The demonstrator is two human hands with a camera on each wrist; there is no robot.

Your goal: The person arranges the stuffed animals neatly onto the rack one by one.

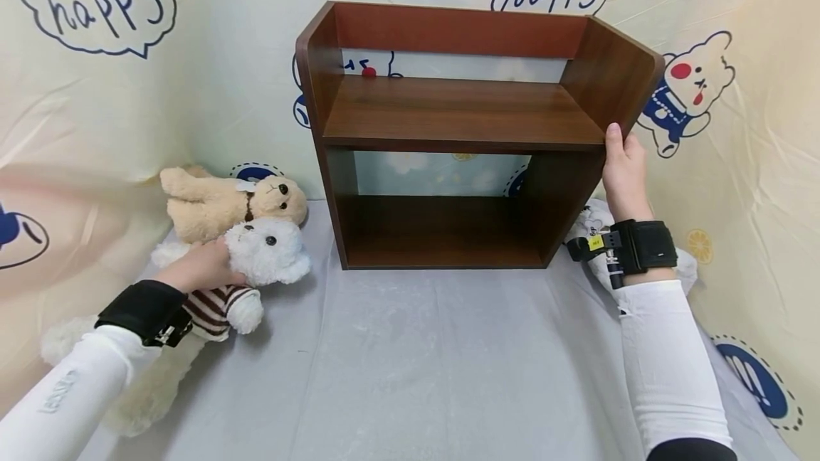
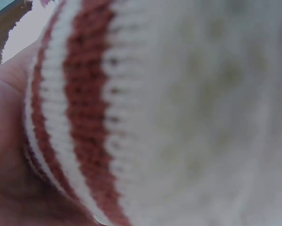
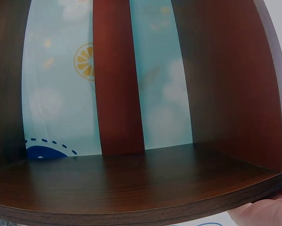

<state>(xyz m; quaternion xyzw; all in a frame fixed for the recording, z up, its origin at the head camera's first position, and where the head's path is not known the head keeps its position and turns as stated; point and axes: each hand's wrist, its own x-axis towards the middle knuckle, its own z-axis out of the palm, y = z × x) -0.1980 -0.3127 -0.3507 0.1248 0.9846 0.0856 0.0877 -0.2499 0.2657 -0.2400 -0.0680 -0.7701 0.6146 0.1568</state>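
Observation:
My left hand (image 1: 203, 267) grips a white plush dog (image 1: 272, 251) around the neck, just above its brown-and-white striped sweater (image 1: 208, 311). Up close in the left wrist view, the knitted sweater (image 2: 89, 103) fills much of the picture beside my palm (image 2: 9, 136). A brown two-tier wooden shelf (image 1: 461, 116) stands upright on the covered table. On its right side panel my right hand (image 1: 624, 169) holds the edge, thumb at the front; the other fingers are mostly hidden. The right wrist view shows the shelf's inside (image 3: 131, 183) and part of that hand (image 3: 263, 212).
A beige teddy bear (image 1: 218, 201) lies on its side behind the white toy, left of the shelf. Something white and soft (image 1: 687, 269) lies partly hidden behind my right wrist. Printed cloth (image 1: 224, 105) hangs around the back and sides; a grey cloth (image 1: 435, 368) covers the table.

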